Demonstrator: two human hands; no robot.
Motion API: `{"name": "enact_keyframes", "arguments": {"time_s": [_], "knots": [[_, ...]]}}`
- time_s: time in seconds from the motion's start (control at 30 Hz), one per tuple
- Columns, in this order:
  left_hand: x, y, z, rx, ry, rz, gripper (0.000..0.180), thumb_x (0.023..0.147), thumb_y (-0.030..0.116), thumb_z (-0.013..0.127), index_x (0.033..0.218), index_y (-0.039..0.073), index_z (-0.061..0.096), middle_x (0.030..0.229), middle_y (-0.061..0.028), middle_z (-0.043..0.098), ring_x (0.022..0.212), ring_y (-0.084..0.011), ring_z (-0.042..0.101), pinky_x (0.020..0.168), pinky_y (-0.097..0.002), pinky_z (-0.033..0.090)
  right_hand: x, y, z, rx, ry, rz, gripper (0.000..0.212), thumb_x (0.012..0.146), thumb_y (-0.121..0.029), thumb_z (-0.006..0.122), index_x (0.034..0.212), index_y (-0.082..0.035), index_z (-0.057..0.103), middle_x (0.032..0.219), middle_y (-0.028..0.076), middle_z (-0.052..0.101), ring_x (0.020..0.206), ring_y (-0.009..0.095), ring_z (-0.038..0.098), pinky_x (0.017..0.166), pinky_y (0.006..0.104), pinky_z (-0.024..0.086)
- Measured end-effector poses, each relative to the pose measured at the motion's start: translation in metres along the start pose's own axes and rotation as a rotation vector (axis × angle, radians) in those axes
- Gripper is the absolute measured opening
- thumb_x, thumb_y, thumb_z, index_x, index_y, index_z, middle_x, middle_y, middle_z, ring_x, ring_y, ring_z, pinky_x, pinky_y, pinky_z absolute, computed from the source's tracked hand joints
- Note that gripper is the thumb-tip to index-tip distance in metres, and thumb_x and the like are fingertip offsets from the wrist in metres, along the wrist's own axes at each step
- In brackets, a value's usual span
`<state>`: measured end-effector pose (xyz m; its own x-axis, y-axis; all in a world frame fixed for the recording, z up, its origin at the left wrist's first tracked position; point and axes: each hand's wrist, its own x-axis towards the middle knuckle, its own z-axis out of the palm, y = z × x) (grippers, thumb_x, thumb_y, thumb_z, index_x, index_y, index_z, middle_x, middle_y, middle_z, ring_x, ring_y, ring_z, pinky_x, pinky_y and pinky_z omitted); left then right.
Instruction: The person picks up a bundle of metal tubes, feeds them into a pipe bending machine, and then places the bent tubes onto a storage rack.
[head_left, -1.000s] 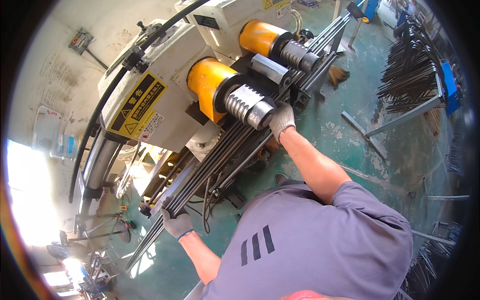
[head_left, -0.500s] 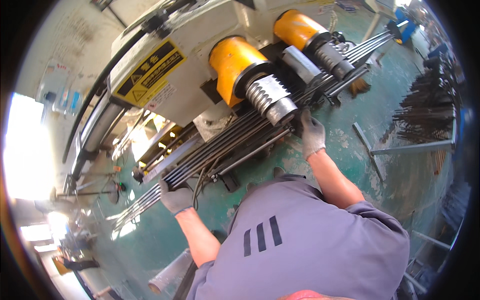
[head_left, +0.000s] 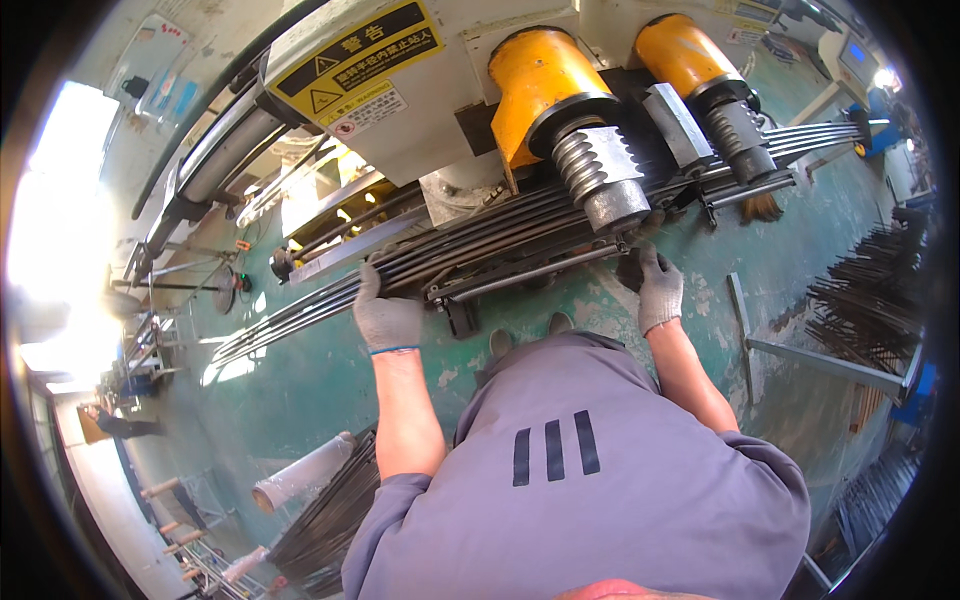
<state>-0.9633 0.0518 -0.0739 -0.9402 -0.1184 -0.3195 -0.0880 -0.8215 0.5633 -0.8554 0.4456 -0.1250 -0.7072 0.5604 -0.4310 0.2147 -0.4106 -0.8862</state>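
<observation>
Several long thin metal rods [head_left: 290, 318] lie side by side, slanting across the front of a machine. My gloved left hand [head_left: 388, 318] is at their near side, left of the machine's middle. Its thumb lies over the rods and the other fingers are mostly hidden; the hand looks closed around them. My gloved right hand [head_left: 660, 290] hangs just right of a thin bar [head_left: 540, 270] in front of the rods. Its fingers are partly spread, with a dark patch at their left side, and I see nothing held. Above it is a ridged steel roller [head_left: 598, 175].
Two orange cylindrical housings [head_left: 545, 75] carry the rollers. A yellow and black warning label [head_left: 355, 60] is on the machine. Dark rods are piled on a metal rack [head_left: 830, 365] at the right. A wrapped roll [head_left: 300, 470] and a rod bundle [head_left: 325, 520] lie at lower left.
The view has shifted, so the machine appears farther right. My left thumb now points more upright at the rods. My right hand has drawn back from beside the roller, lower and nearer to me.
</observation>
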Motion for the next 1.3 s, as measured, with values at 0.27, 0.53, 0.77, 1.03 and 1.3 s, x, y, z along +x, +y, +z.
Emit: {"name": "enact_keyframes", "arguments": {"time_s": [0.27, 0.53, 0.77, 1.03, 1.3], "knots": [[0.014, 0.022, -0.021, 0.131, 0.162, 0.175, 0.034, 0.111, 0.027, 0.051, 0.123, -0.002, 0.064, 0.123, -0.0182, 0.071, 0.119, -0.0338, 0.067, 0.109, -0.0508, 0.053, 0.014, 0.018, -0.042, 0.017, 0.119, 0.09, 0.038, 0.104, -0.033, 0.068, 0.111, 0.005, 0.069, 0.093, 0.012, 0.076, 0.074, 0.023, 0.073, 0.07, 0.0349, 0.061], [-0.013, -0.014, 0.024, -0.071, 0.062, -0.053, 0.03, 0.105, 0.024, 0.065, 0.126, 0.002, 0.066, 0.126, -0.0149, 0.071, 0.123, -0.0322, 0.064, 0.114, -0.05, 0.048, 0.05, 0.06, -0.031, -0.075, -0.094, 0.083, 0.031, 0.101, -0.034, 0.073, 0.103, -0.002, 0.072, 0.088, 0.007, 0.073, 0.072, 0.02, 0.071, 0.065, 0.0338, 0.059], [-0.013, 0.089, -0.054, -0.247, 0.139, 0.077, 0.046, 0.11, 0.039, 0.052, 0.138, 0.003, 0.058, 0.138, -0.0177, 0.065, 0.129, -0.0406, 0.06, 0.115, -0.0602, 0.044, 0.043, 0.101, -0.06, -0.257, 0.033, 0.19, 0.026, 0.101, -0.031, 0.071, 0.1, -0.006, 0.069, 0.084, 0.008, 0.073, 0.066, 0.018, 0.068, 0.056, 0.0317, 0.052], [0.043, 0.32, -0.235, -0.149, 0.357, 0.371, 0.044, 0.11, 0.045, 0.047, 0.12, 0.006, 0.064, 0.119, -0.0143, 0.071, 0.11, -0.0375, 0.068, 0.102, -0.0605, 0.052, -0.007, 0.205, -0.149, -0.528, 0.324, 0.271, 0.025, 0.101, -0.027, 0.068, 0.091, -0.005, 0.066, 0.068, 0.007, 0.065, 0.051, 0.02, 0.059, 0.045, 0.0348, 0.043], [0.071, 0.406, -0.318, 0.195, 0.465, 0.441, 0.023, 0.11, 0.024, 0.053, 0.128, 0.01, 0.06, 0.115, -0.0125, 0.069, 0.099, -0.0332, 0.072, 0.084, -0.0552, 0.063, -0.114, 0.226, -0.143, -0.975, 0.327, 0.32, 0.034, 0.105, -0.027, 0.06, 0.082, -0.002, 0.065, 0.064, 0.008, 0.064, 0.046, 0.022, 0.056, 0.041, 0.037, 0.04]]}}
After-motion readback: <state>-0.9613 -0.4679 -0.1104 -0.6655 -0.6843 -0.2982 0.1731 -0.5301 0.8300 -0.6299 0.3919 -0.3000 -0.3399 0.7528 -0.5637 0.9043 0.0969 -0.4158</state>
